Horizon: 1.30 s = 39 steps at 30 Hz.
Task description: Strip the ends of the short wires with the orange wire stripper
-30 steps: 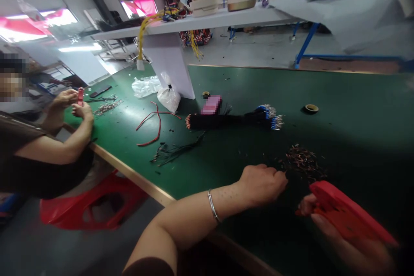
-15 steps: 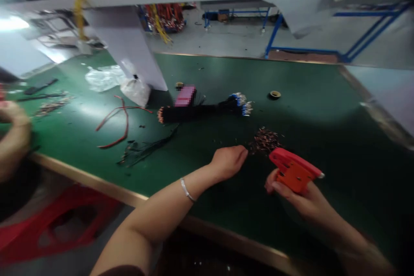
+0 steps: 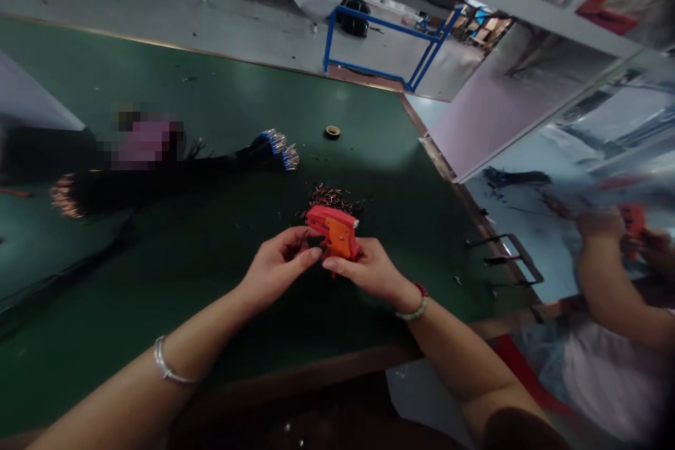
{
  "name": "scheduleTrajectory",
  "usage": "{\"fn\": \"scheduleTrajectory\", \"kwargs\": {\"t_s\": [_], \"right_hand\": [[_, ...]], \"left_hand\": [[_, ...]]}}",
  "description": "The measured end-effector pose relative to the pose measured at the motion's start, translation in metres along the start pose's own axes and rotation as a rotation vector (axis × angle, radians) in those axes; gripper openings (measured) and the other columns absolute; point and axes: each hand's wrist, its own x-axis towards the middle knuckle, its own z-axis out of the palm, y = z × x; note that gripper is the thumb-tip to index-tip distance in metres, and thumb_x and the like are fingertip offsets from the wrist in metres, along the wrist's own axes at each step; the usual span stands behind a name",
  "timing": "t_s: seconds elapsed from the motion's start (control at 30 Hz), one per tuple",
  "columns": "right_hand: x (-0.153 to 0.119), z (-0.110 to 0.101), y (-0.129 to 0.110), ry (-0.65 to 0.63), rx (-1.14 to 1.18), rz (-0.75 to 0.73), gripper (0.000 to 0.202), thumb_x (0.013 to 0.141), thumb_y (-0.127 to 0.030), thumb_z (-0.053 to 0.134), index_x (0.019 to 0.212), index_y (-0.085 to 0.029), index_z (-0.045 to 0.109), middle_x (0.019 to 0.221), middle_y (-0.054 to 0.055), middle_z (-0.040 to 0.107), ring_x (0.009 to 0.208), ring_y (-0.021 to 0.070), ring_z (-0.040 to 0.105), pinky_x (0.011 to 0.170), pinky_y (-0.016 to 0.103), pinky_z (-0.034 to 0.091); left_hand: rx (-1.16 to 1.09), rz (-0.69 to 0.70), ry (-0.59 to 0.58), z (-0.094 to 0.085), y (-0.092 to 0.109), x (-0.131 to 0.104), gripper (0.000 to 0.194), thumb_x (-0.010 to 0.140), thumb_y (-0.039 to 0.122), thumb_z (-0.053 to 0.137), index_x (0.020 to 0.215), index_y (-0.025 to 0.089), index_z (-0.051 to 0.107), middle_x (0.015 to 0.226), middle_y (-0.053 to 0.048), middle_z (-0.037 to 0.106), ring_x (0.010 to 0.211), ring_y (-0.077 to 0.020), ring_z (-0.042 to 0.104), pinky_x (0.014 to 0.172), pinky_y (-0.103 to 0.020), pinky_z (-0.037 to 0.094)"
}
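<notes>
My right hand (image 3: 366, 267) is wrapped round the handle of a red and orange hand tool (image 3: 340, 232), whose head points to the left. Close to the tool's jaw is my left hand (image 3: 282, 260), thumb and fingers pinched together; what they hold is too small and dark to name. Just beyond the tool lies a pile of short copper-coloured and dark pieces (image 3: 332, 198). A thick bundle of black wires (image 3: 205, 172) stretches across the table at the left, with bare copper ends at one side and blue and silver ends at the other.
On the green table (image 3: 369, 140) are a tape roll (image 3: 332, 132) and a blurred pink object (image 3: 145, 140). A black metal bracket (image 3: 511, 260) sits at the right edge. Beyond it, a person's arm (image 3: 606, 274) works with another red tool (image 3: 633, 221).
The view has swung to the right, bringing another person into sight. My hands have come together, with my left hand now at the tool's jaw.
</notes>
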Motion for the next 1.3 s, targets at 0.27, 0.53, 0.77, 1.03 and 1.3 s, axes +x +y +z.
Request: {"fn": "scheduleTrajectory", "kwargs": {"t_s": [0.27, 0.53, 0.77, 1.03, 1.3], "right_hand": [[0.005, 0.002, 0.009, 0.313, -0.480, -0.262, 0.043, 0.087, -0.051, 0.078, 0.108, -0.015, 0.073, 0.099, 0.013, 0.078, 0.089, 0.0251, 0.073, 0.087, 0.036, 0.056], [0.012, -0.012, 0.010, -0.160, 0.031, -0.063, 0.046, 0.092, -0.035, 0.072, 0.131, -0.013, 0.060, 0.117, 0.013, 0.076, 0.101, 0.0231, 0.074, 0.090, 0.035, 0.058], [0.015, -0.008, 0.018, -0.208, 0.427, 0.029, 0.056, 0.084, -0.051, 0.083, 0.119, -0.014, 0.061, 0.107, 0.009, 0.072, 0.087, 0.0174, 0.072, 0.081, 0.031, 0.059], [0.013, -0.011, 0.021, -0.375, 0.793, 0.057, 0.061, 0.090, -0.068, 0.069, 0.115, -0.013, 0.064, 0.108, 0.014, 0.074, 0.087, 0.0212, 0.075, 0.086, 0.041, 0.063], [0.014, -0.013, 0.021, -0.418, 0.896, 0.119, 0.046, 0.089, -0.051, 0.080, 0.110, -0.013, 0.065, 0.091, 0.008, 0.074, 0.086, 0.0236, 0.077, 0.087, 0.042, 0.062]], "left_hand": [[-0.134, 0.029, 0.013, 0.007, -0.002, -0.004, 0.040, 0.082, 0.049, 0.078, 0.107, 0.018, 0.080, 0.072, -0.002, 0.067, 0.067, -0.0156, 0.058, 0.065, -0.028, 0.049], [-0.299, -0.127, 0.082, 0.004, -0.012, 0.002, 0.059, 0.078, 0.056, 0.078, 0.118, 0.012, 0.077, 0.058, 0.007, 0.040, 0.052, -0.0084, 0.035, 0.048, -0.021, 0.026], [-0.122, -0.017, 0.124, -0.007, -0.009, 0.007, 0.053, 0.085, 0.054, 0.069, 0.115, 0.011, 0.077, 0.062, 0.003, 0.050, 0.057, -0.0107, 0.044, 0.051, -0.022, 0.033], [0.133, 0.141, 0.195, -0.011, -0.008, 0.005, 0.044, 0.091, 0.053, 0.060, 0.111, 0.017, 0.077, 0.074, -0.002, 0.066, 0.064, -0.0144, 0.056, 0.061, -0.026, 0.048], [0.248, 0.239, 0.217, -0.013, -0.006, 0.002, 0.028, 0.093, 0.043, 0.060, 0.100, 0.019, 0.073, 0.088, -0.005, 0.077, 0.065, -0.0137, 0.061, 0.062, -0.026, 0.050]]}}
